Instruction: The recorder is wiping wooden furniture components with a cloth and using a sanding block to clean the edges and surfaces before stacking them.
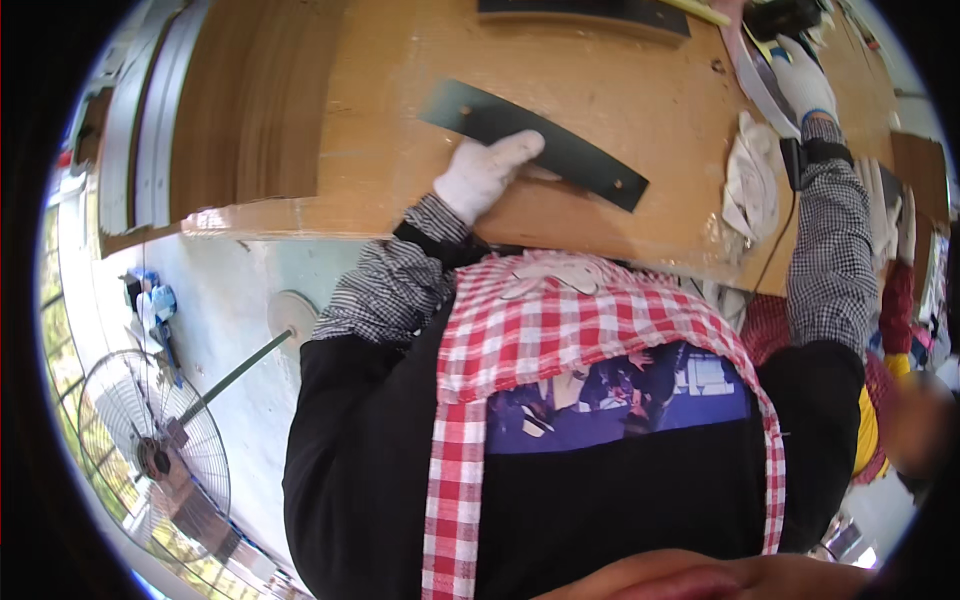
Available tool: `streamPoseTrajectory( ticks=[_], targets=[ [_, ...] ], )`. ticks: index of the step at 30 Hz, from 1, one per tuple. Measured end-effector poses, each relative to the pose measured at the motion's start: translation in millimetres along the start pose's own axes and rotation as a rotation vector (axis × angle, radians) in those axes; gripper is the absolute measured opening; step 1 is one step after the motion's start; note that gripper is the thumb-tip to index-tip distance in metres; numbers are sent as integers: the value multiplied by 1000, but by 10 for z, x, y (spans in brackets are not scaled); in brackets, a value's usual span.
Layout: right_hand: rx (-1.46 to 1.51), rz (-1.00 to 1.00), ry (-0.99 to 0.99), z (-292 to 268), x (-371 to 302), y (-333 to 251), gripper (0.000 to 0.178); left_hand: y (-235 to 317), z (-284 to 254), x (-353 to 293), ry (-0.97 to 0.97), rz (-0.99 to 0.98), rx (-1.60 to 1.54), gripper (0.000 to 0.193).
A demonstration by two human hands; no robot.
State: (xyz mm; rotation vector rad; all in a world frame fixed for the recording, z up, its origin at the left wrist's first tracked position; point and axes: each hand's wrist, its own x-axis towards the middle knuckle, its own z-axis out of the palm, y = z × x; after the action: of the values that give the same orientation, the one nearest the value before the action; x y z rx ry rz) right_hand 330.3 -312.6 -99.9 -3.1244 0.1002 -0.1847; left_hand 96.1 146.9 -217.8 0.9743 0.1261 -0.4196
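Across the upper part of the view spreads a wooden worktable (pixel 385 60), with the wearer's red-and-white gingham apron (pixel 590 320) against its near edge. A stack of brown boards (pixel 260 110) covers the table's left end, and a pedestal fan (pixel 152 458) stands below that end. At the far edge lies a dark panel (pixel 590 14), cut off by the frame. Nearer, over the middle of the tabletop, is a flat dark strip (pixel 575 165), slanting down to the right, its left end blurred. The white-gloved left hand (pixel 482 175) pinches its near edge, thumb on top. Well to the right, a crumpled white cloth (pixel 752 180) rests beside the right forearm. Beyond it, the gloved right hand (pixel 803 82) reaches toward a black object (pixel 780 16); whether it grips anything cannot be told. Smallest, a hole (pixel 618 184) shows near the strip's right end.
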Motion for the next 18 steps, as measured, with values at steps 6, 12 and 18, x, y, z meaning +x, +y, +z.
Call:
streamPoseTrajectory(
  ticks=[6,12,18],
  targets=[
    [753,44,29,-687,-1128,-1051,46,-72,-291,5,99,-84,-39,36],
    [959,-125,-66,-208,-1715,-918,57,164,17,-73,13,-80,-20,38],
    [837,-161,-5,-176,-2068,-1035,55,253,211,-141,-26,33,-62,37]
  ],
)
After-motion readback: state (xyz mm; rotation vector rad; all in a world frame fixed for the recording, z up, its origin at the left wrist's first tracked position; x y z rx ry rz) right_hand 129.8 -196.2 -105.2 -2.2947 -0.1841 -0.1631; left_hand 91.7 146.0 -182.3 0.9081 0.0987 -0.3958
